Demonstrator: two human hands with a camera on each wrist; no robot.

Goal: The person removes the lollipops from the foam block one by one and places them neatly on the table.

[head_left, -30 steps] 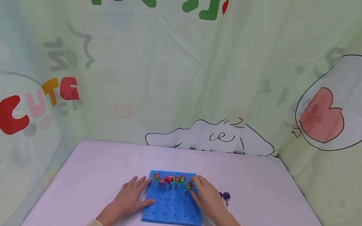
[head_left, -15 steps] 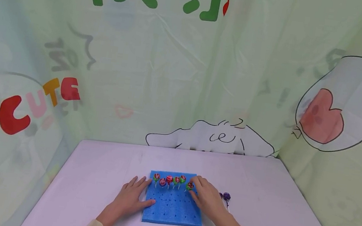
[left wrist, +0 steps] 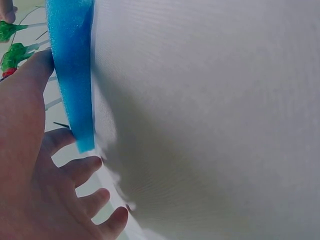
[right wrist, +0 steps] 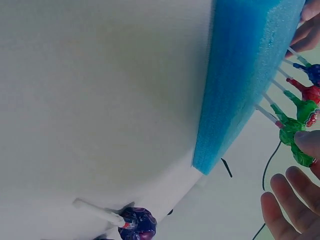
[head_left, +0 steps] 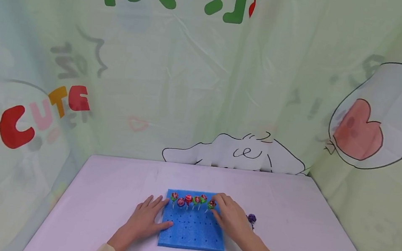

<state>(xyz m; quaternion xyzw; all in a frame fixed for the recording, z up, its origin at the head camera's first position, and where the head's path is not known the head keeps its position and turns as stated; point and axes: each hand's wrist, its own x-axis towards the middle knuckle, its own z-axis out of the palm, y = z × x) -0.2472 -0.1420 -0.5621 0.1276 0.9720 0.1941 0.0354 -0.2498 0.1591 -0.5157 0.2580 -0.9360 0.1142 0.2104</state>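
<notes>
A blue foam board (head_left: 191,243) with rows of small holes lies on the table. Several lollipops in green, red and dark blue wrappers stand on white sticks along its far row, among them a red lollipop (head_left: 188,199). My right hand (head_left: 233,221) pinches the wrapped head of a green lollipop (head_left: 211,204) at the row's right end; its stick leans slightly at the board. In the right wrist view the thumb presses on that green wrapper (right wrist: 303,156). My left hand (head_left: 144,218) rests spread at the board's left edge, its thumb lying over the top.
A purple lollipop (head_left: 251,218) lies on the table (head_left: 308,237) right of my right hand; the right wrist view shows its purple head (right wrist: 137,223) and part of another beside it. A printed curtain (head_left: 199,78) hangs behind the table.
The pinched green lollipop has risen very slightly, with my right hand. That hand now hides more of the purple lollipops. My left hand and the board stay put.
</notes>
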